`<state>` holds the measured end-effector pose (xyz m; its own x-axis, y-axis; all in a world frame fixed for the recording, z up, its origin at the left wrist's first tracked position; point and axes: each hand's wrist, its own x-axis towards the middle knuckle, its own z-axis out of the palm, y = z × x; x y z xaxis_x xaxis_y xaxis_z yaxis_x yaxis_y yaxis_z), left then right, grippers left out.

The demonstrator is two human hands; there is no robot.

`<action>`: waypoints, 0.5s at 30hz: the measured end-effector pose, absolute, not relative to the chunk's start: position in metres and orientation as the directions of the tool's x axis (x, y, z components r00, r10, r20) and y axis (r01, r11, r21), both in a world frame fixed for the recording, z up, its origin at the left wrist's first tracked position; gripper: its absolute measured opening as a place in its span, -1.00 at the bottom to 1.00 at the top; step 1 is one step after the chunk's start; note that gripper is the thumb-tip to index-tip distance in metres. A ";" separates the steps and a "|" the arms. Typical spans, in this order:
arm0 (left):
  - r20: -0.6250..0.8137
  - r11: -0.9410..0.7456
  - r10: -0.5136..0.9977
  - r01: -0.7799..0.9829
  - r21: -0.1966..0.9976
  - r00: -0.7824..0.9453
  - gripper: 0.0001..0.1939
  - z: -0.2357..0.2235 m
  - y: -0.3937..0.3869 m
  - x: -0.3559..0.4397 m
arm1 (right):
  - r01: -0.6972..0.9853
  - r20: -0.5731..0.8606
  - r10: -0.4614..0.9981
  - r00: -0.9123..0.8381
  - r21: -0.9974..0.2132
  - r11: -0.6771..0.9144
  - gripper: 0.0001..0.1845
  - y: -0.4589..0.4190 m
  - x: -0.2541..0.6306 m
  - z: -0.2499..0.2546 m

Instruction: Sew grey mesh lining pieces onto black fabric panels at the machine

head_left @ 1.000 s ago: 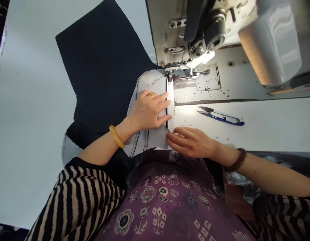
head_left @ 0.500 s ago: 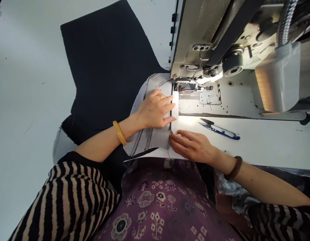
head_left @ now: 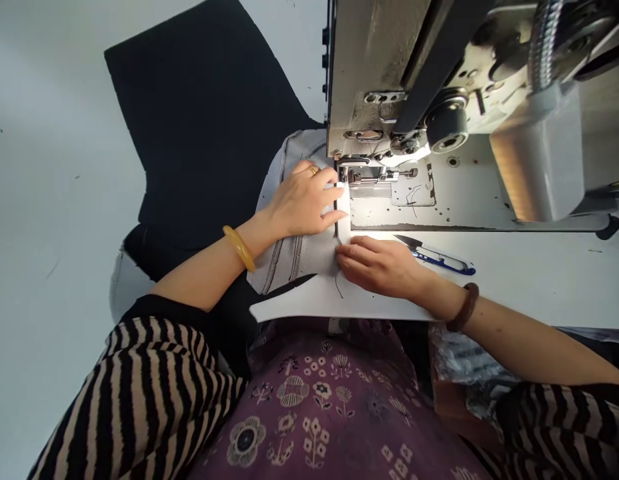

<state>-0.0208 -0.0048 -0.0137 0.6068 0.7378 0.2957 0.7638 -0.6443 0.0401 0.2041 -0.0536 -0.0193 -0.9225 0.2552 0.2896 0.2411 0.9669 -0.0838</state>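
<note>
My left hand point(head_left: 304, 203) lies on a light grey mesh-like fabric piece point(head_left: 309, 252) with dark seams, its fingers apart and pressing near the right edge. A narrow white strip point(head_left: 343, 229) runs along that edge under the presser foot point(head_left: 358, 176) of the sewing machine point(head_left: 369, 60). At the near corner of the edge, my right hand point(head_left: 377, 265) has its thumb and fingers pinched on the fabric; its fingertips partly hide the strip's end. The grey piece joins a large black fabric panel point(head_left: 199, 120) spread to the left.
Blue-handled thread snips point(head_left: 439, 259) lie on the white table point(head_left: 529, 280) right of my right hand. A lamp point(head_left: 537, 153) hangs at the machine's right. Loose threads rest on the machine bed point(head_left: 469, 193). A plastic bag point(head_left: 464, 353) shows below the table edge.
Both hands and the grey fabric have moved forward, toward the presser foot. More of the white table's front edge shows now. The view has shifted slightly to the right.
</note>
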 end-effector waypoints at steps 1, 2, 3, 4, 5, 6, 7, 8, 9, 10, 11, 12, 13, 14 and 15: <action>0.297 -0.639 0.743 0.767 0.049 0.600 -0.60 -0.014 -0.003 -0.021 | 0.234 0.266 0.245 -0.932 -0.070 0.970 -0.72 -0.051 0.203 -0.017; 0.298 -0.636 0.745 0.770 0.050 0.596 -0.61 -0.015 -0.001 -0.020 | 0.228 0.242 0.234 -0.942 -0.052 0.972 -0.72 -0.050 0.203 -0.014; 0.298 -0.636 0.744 0.771 0.042 0.598 -0.62 -0.015 -0.001 -0.020 | 0.224 0.219 0.224 -0.950 -0.025 0.974 -0.73 -0.049 0.201 -0.011; 0.289 -0.639 0.741 0.769 0.023 0.606 -0.63 -0.014 -0.001 -0.019 | 0.217 0.199 0.211 -0.957 0.008 0.976 -0.73 -0.049 0.200 -0.008; 0.273 -0.642 0.737 0.767 -0.002 0.618 -0.63 -0.013 -0.004 -0.019 | 0.210 0.181 0.199 -0.963 0.043 0.977 -0.72 -0.050 0.198 -0.006; 0.251 -0.647 0.733 0.762 -0.027 0.632 -0.63 -0.011 -0.007 -0.018 | 0.203 0.172 0.188 -0.967 0.077 0.976 -0.70 -0.052 0.197 -0.004; 0.227 -0.655 0.728 0.754 -0.047 0.647 -0.64 -0.009 -0.013 -0.018 | 0.195 0.164 0.177 -0.970 0.106 0.975 -0.68 -0.054 0.195 -0.003; 0.203 -0.666 0.722 0.744 -0.057 0.661 -0.67 -0.005 -0.019 -0.018 | 0.186 0.156 0.166 -0.974 0.128 0.974 -0.66 -0.056 0.193 -0.003; 0.182 -0.680 0.713 0.731 -0.057 0.677 -0.70 -0.002 -0.025 -0.018 | 0.180 0.148 0.159 -0.976 0.140 0.974 -0.66 -0.057 0.191 -0.004; 0.164 -0.695 0.703 0.717 -0.051 0.692 -0.72 0.002 -0.032 -0.018 | 0.177 0.146 0.156 -0.977 0.145 0.973 -0.66 -0.058 0.190 -0.005; 0.146 -0.710 0.691 0.703 -0.044 0.708 -0.72 0.005 -0.038 -0.017 | 0.176 0.147 0.155 -0.977 0.144 0.974 -0.65 -0.059 0.189 -0.006; 0.132 -0.723 0.680 0.689 -0.044 0.722 -0.73 0.007 -0.043 -0.017 | 0.173 0.154 0.151 -0.976 0.140 0.975 -0.64 -0.058 0.189 -0.007; 0.125 -0.733 0.669 0.678 -0.051 0.733 -0.74 0.008 -0.047 -0.017 | 0.171 0.163 0.148 -0.975 0.135 0.976 -0.63 -0.058 0.189 -0.008; 0.131 -0.739 0.661 0.671 -0.062 0.739 -0.75 0.008 -0.049 -0.017 | 0.172 0.179 0.147 -0.973 0.131 0.976 -0.62 -0.057 0.190 -0.008; 0.146 -0.739 0.655 0.669 -0.076 0.741 -0.76 0.008 -0.051 -0.018 | 0.174 0.191 0.147 -0.971 0.128 0.976 -0.62 -0.056 0.191 -0.009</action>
